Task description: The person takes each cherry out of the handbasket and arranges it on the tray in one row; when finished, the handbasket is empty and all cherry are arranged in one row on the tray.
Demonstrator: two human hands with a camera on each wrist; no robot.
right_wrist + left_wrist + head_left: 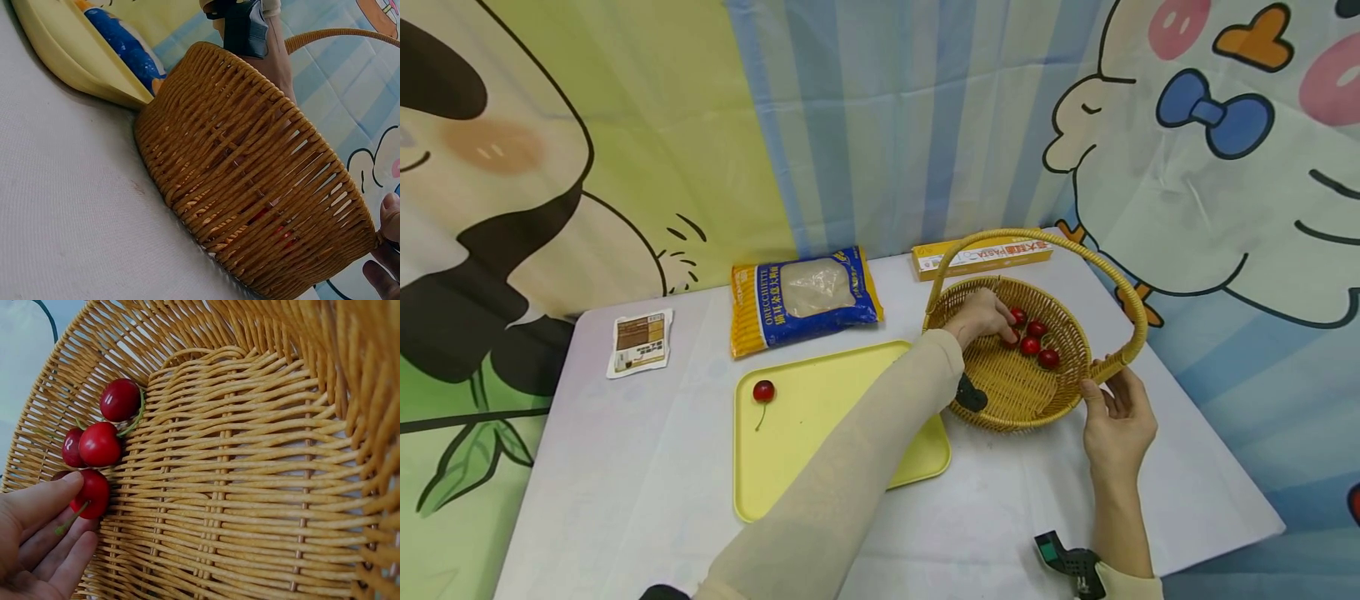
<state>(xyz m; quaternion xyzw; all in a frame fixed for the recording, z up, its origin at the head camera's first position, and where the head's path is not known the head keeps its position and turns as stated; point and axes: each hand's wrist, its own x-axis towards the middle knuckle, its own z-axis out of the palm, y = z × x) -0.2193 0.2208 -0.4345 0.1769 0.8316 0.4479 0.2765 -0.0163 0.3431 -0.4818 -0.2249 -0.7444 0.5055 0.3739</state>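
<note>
Inside the round wicker basket, my left hand pinches a red cherry between thumb and fingers; its green stem points down toward the palm. Several other cherries lie beside it on the basket floor, against the far side. My right hand grips the basket's right rim at the base of the arched handle; in the right wrist view only part of that hand shows at the edge. One cherry with a stem lies on the yellow tray, left of the basket.
Behind the tray lies a blue and yellow pasta bag. A yellow pasta box sits behind the basket. A small white and brown packet lies at the left of the white table. A printed cloth hangs along the back.
</note>
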